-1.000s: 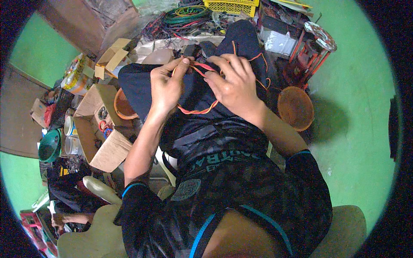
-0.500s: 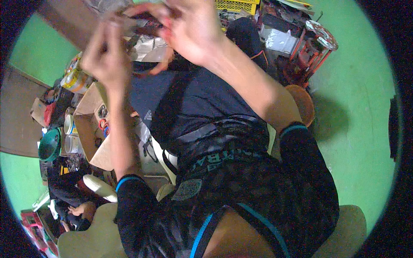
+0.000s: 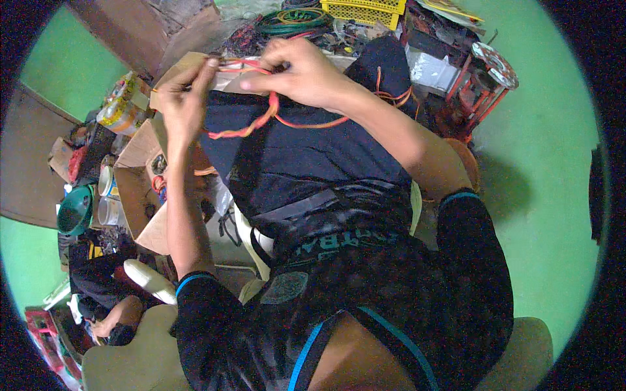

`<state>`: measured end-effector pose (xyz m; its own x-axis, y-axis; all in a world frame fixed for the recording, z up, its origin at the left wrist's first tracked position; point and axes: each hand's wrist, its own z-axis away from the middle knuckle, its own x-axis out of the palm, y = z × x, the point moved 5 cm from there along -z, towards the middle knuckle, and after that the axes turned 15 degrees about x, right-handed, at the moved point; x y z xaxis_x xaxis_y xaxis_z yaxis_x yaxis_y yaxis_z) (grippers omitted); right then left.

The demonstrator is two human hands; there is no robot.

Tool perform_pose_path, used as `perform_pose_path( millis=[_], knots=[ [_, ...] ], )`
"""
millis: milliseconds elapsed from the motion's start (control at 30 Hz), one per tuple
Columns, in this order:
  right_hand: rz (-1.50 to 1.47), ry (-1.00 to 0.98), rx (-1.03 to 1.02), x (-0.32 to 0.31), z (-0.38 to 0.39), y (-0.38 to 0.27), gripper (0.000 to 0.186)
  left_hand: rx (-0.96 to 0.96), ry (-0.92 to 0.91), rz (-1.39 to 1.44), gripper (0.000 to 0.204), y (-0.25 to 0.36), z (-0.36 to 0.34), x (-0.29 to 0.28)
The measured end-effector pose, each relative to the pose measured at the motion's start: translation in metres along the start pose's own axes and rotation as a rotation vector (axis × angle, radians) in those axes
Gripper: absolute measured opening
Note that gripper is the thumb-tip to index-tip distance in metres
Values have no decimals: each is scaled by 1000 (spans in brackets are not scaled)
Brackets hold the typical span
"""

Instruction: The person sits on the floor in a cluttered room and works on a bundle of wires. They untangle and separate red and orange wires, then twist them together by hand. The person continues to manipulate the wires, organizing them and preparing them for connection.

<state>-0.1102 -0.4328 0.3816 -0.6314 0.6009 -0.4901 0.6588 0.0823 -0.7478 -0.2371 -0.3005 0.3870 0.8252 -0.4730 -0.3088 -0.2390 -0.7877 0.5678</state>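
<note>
Red and orange-yellow wires (image 3: pixel 244 132) stretch between my two hands above my lap, and a twisted length hangs in a loop over the dark trousers. My left hand (image 3: pixel 182 101) is closed in a pinch on the wires at the left. Fingers curled, my right hand (image 3: pixel 297 75) grips them a little way to the right. One strand trails past my right wrist toward a loose coil (image 3: pixel 398 96) by my right knee. The wire ends inside my left fingers are too small to make out.
An open cardboard box (image 3: pixel 134 195) stands left of my lap beside a green bowl (image 3: pixel 75 210) and tubs. Green wire coils (image 3: pixel 293 21) and a yellow crate (image 3: pixel 365 10) lie ahead. A red metal stand (image 3: pixel 486 81) is at the right. Another person's arm (image 3: pixel 120 316) shows lower left.
Both hands have come lower and nearer my lap, and my right hand has shifted rightward. The blurred wires now show clearly, drawn out between the hands.
</note>
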Motion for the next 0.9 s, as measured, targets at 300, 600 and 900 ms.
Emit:
perform_pose_path(
  millis=[300,600,900],
  knots=[
    [142,72,17,-17,70,7,12,356,-90,-227,23,8,27,42],
    [508,195,41,-21,133,75,35,-52,47,34,26,8,6,10],
    [87,272,341,-32,127,125,22,-286,56,395,26,12,9,15]
  ],
)
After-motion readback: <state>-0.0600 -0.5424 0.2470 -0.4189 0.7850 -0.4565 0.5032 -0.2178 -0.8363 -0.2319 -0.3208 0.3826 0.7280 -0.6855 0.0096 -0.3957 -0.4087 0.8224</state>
